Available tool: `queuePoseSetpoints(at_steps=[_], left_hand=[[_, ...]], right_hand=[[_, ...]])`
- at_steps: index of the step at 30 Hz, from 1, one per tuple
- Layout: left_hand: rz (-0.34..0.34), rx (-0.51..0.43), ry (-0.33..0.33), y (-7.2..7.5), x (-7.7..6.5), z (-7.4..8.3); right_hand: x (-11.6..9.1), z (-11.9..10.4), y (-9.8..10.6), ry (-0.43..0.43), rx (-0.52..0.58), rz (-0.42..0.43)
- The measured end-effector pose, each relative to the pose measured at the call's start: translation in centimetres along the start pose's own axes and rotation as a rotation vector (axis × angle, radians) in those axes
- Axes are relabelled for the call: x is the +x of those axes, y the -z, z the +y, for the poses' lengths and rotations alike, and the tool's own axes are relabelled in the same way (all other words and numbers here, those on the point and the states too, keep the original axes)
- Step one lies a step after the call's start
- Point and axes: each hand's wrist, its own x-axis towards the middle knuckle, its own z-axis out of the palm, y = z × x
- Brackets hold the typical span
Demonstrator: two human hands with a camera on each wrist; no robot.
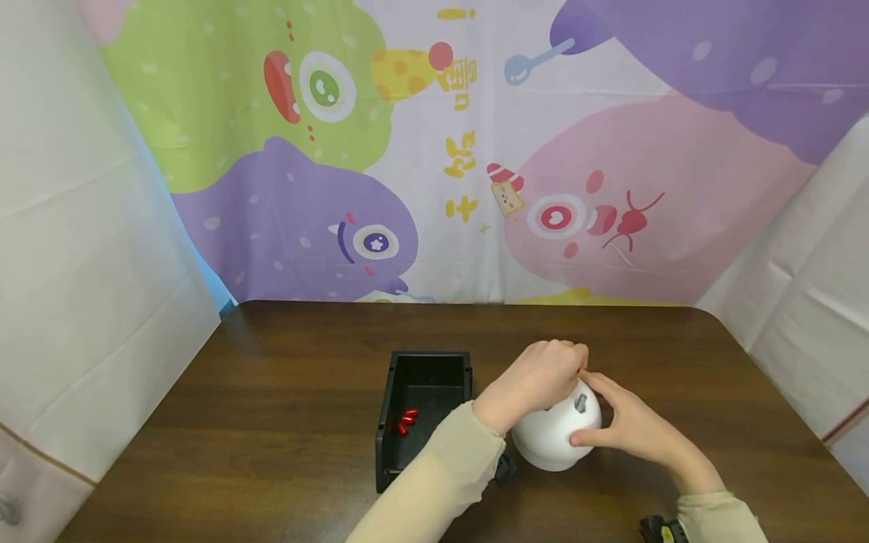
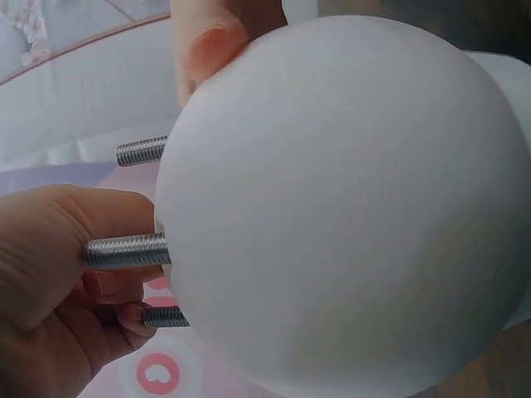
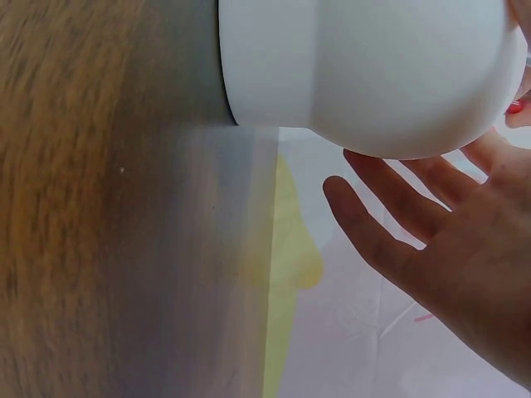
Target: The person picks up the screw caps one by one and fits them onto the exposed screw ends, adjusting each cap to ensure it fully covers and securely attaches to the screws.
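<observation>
A white ball-shaped body on a round base stands on the table, with threaded metal studs sticking out of its top. My left hand is over the top, its fingers curled among the studs. A small red piece shows at its fingertips, mostly hidden; it appears pinched there. From the right side, my right hand holds the ball, thumb on the near face and index finger close to the left fingertips. Its other fingers reach round the far side.
Left of the ball is a black open tray with several small red pieces in it. The brown wooden table ends at a printed curtain behind. White cloth hangs at both sides.
</observation>
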Motion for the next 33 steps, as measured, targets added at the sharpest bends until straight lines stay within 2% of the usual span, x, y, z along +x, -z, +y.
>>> queuePoseSetpoints(at_steps=[13,20,27,33], left_hand=[[0.063,0.066,-0.021,-0.4,-0.07,0.14],[0.053,0.098,-0.002,-0.32,-0.23,0.17],[0.032,0.131,0.0,-0.06,-0.25,0.28],[0.051,0.103,0.017,-0.16,-0.46,0.28]], right_hand=[[-0.02,-0.31,0.11,0.006,-0.008,-0.001],[0.02,-0.14,-0.01,0.0,0.011,-0.009],[0.09,-0.23,0.02,0.004,-0.027,0.001],[0.08,-0.12,0.01,0.006,-0.017,-0.005]])
